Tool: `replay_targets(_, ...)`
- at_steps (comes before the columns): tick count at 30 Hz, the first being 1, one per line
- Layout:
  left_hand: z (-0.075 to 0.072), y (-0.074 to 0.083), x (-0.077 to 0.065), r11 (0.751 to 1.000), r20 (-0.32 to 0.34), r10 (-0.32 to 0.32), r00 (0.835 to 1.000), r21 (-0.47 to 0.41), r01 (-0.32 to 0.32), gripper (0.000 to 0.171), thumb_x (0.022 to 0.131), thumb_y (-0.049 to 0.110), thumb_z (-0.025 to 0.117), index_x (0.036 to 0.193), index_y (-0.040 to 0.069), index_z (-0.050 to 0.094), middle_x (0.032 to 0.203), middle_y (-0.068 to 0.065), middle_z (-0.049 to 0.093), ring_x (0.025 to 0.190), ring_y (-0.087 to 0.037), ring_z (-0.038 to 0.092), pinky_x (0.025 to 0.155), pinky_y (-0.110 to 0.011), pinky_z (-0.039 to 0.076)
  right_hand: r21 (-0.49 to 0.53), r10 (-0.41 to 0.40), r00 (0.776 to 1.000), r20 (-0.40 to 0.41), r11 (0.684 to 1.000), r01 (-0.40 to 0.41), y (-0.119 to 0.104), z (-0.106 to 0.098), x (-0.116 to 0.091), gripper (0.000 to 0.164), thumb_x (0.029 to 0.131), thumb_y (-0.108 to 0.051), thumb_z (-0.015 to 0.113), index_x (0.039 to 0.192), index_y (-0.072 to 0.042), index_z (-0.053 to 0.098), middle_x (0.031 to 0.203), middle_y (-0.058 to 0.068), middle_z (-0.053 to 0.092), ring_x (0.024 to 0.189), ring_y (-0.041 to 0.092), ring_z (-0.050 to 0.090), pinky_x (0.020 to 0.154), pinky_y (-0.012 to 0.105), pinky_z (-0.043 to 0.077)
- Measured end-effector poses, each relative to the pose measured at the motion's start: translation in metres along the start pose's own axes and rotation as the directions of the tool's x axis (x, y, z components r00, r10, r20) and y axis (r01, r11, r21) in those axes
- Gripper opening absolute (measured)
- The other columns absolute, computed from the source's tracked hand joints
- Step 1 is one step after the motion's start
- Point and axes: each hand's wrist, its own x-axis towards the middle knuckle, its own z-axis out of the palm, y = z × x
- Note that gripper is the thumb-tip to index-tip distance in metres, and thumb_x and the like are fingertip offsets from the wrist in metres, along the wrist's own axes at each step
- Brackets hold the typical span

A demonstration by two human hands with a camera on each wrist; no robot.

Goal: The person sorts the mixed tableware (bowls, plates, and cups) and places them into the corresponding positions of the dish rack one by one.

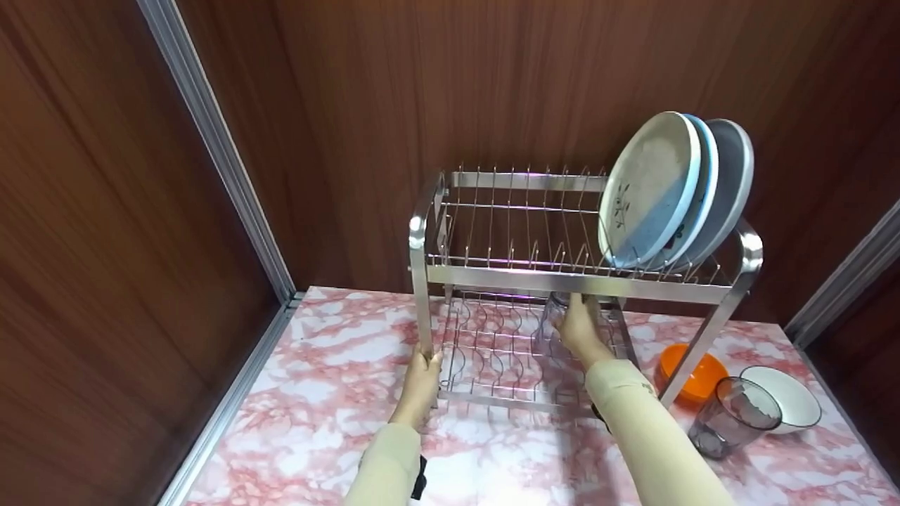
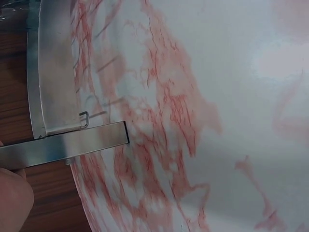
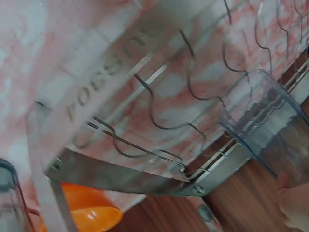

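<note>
A two-tier metal dish rack point(image 1: 517, 277) stands on the marbled pink-and-white surface. My left hand point(image 1: 420, 386) grips its front left leg point(image 1: 420, 302); part of that hand and the flat metal leg point(image 2: 72, 144) show in the left wrist view. My right hand point(image 1: 582, 330) reaches under the upper tier and holds a clear drinking glass point(image 3: 270, 123) over the lower wire tier point(image 1: 492, 344). Most of the glass is hidden behind the hand and the rack's front bar in the head view. Several plates point(image 1: 650, 190) stand upright at the right of the upper tier.
Right of the rack lie an orange bowl point(image 1: 709, 376), a white bowl point(image 1: 798, 397) and a tilted smoky glass point(image 1: 728, 422) that overlaps the white bowl. A brown wood-grain panel point(image 1: 365, 140) rises behind the rack, with metal-edged panels point(image 1: 91, 246) at either side.
</note>
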Motion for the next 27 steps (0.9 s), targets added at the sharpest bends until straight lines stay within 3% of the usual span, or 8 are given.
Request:
replay_targets(6,0.001,0.0,-0.001,1.0,0.014,0.01,1.0,0.011,-0.01,0.041,0.093,0.021,0.041,0.131,0.012,0.029,0.127,-0.016,0.045,0.113,-0.029,0.044,0.093,-0.047,0.035,0.028,0.127,0.991,0.029,0.991,-0.128,0.016,-0.003,-0.023,0.096,0.069,-0.017,0.072,0.139,-0.01,0.007,0.142,0.026,-0.003,0.127,0.049,0.011,0.103,0.056,0.019)
replay_targets(9,0.001,-0.001,0.0,1.0,-0.005,0.017,1.0,0.013,-0.017,0.039,0.092,0.02,0.041,0.129,0.011,0.031,0.125,-0.017,0.047,0.11,-0.029,0.046,0.092,-0.047,0.036,0.008,0.114,0.993,0.012,0.993,-0.114,0.023,-0.001,-0.032,0.102,0.067,-0.019,0.074,0.14,-0.013,0.002,0.141,0.026,0.0,0.125,0.049,0.013,0.103,0.057,0.019)
replay_targets(15,0.001,-0.001,0.001,1.0,-0.018,0.008,1.0,-0.002,-0.009,0.036,0.092,0.021,0.042,0.125,0.012,0.034,0.122,-0.015,0.049,0.112,-0.029,0.045,0.095,-0.048,0.034,-0.016,0.106,0.994,0.014,0.994,-0.106,0.034,0.0,-0.053,0.099,0.065,-0.018,0.075,0.138,-0.01,0.007,0.138,0.029,0.008,0.124,0.051,0.015,0.102,0.056,0.02)
replay_targets(23,0.003,0.001,-0.002,1.0,-0.026,-0.017,1.0,0.019,0.017,0.033,0.092,0.024,0.041,0.123,0.015,0.035,0.109,-0.015,0.051,0.092,-0.026,0.048,0.075,-0.032,0.041,-0.004,0.11,0.992,0.058,0.994,-0.11,0.045,0.0,-0.089,0.092,0.068,-0.022,0.072,0.137,-0.008,0.013,0.137,0.03,0.013,0.122,0.049,0.02,0.1,0.058,0.022)
replay_targets(27,0.002,0.001,-0.002,0.999,-0.034,-0.002,0.999,0.039,0.003,0.031,0.092,0.023,0.04,0.121,0.013,0.036,0.103,-0.015,0.051,0.09,-0.024,0.048,0.078,-0.035,0.041,-0.004,0.049,0.996,0.07,0.999,-0.049,0.049,-0.003,-0.107,0.094,0.068,-0.021,0.073,0.139,-0.012,0.011,0.14,0.026,0.011,0.125,0.047,0.018,0.101,0.057,0.022)
